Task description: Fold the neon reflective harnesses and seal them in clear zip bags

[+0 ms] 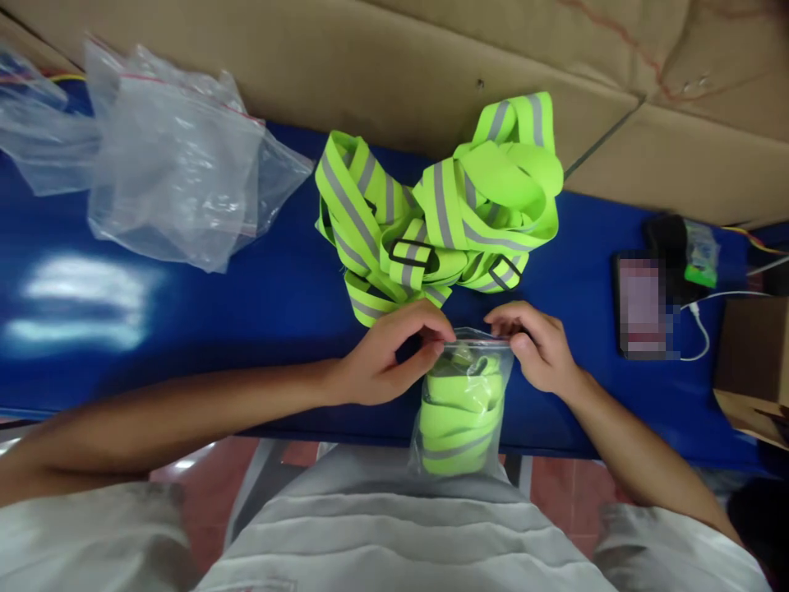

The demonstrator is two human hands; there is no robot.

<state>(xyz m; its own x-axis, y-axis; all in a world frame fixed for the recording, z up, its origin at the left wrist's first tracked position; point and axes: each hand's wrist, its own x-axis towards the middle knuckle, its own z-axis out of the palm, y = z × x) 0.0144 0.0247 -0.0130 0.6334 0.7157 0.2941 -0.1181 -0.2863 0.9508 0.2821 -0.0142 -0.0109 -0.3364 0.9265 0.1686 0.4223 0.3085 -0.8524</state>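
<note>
A clear zip bag (461, 411) holds a folded neon-yellow reflective strap and lies over the table's near edge. My left hand (398, 349) pinches the left end of the bag's top edge between thumb and fingers. At the top's right end, my right hand (542, 345) grips the plastic with its thumb and fingertips. Just beyond both hands lies a loose heap of neon-yellow straps (444, 205) with grey stripes and black buckles.
Clear plastic bags (173, 156) are piled at the back left of the blue table (246, 329). A phone (641, 304), a white cable (703, 329) and a cardboard box (752, 353) are on the right. Cardboard (277, 66) stands along the back.
</note>
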